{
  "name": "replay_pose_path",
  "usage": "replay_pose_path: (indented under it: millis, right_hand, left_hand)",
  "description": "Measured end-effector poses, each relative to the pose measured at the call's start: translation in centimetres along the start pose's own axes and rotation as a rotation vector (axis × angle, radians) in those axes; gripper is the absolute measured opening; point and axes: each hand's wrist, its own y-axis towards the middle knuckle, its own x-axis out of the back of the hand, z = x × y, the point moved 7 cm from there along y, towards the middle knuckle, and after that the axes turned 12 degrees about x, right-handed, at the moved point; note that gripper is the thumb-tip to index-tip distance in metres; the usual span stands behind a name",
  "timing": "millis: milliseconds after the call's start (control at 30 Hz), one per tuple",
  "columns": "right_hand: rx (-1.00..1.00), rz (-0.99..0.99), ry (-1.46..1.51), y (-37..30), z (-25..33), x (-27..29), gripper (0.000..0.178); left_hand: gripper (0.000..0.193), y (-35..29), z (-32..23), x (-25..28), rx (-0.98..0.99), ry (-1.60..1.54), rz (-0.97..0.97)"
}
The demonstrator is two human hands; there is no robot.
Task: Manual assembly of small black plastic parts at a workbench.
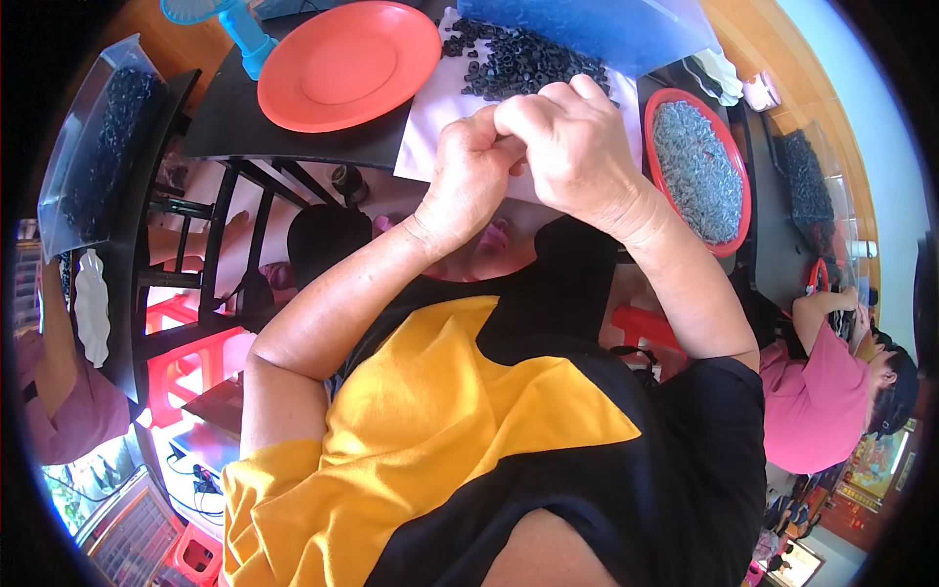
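My left hand [466, 174] and my right hand [575, 147] meet in front of me, above the near edge of a white sheet [423, 139]. Both have their fingers curled in and pressed together at the tips. Whatever sits between them is hidden by the fingers. Just beyond the hands, many small black parts [523, 64] lie heaped on the sheet. To the right of my right hand stands a red oval tray [651, 161] filled with small silvery-grey pieces [696, 168], too small to name.
A round orange-red plate [337, 64] lies on the black table [230, 122] at left, near a light-blue stand [249, 44]. Behind the black parts is a translucent blue bin [606, 29]. Co-workers sit at far left and right [812, 391], beside clear bins [108, 147] of dark parts.
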Motion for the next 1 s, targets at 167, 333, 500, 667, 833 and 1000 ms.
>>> replay_pose_path:
  millis: [167, 333, 500, 667, 833, 1000]
  right_hand:
    - [-0.048, -0.043, 0.033, -0.1, -0.1, 0.0, 0.018]
    - [-0.051, -0.056, -0.192, -0.3, 1.5, -0.5, 0.015]
    - [-0.153, -0.178, -0.229, -1.1, 2.1, -0.4, 0.020]
    - [-0.181, -0.272, -0.244, -1.4, 2.5, -0.8, 0.028]
    - [-0.141, -0.345, -0.270, -2.0, 1.7, -0.2, 0.029]
    - [-0.121, -0.333, -0.174, -2.1, 1.2, 0.8, 0.030]
  left_hand:
    - [0.014, 0.3, 0.3, -0.1, -0.015, -0.004, -0.018]
    - [0.011, 0.0, -0.5, 0.4, -0.185, 0.059, -0.048]
    - [0.008, 0.2, -0.1, 0.4, -0.104, -0.032, -0.076]
    - [0.017, 0.2, 0.0, 0.7, -0.027, -0.009, -0.140]
    - [0.019, 0.2, 0.5, -0.1, 0.123, -0.221, -0.147]
    - [0.016, -0.4, -1.4, -1.0, 0.197, -0.224, -0.051]
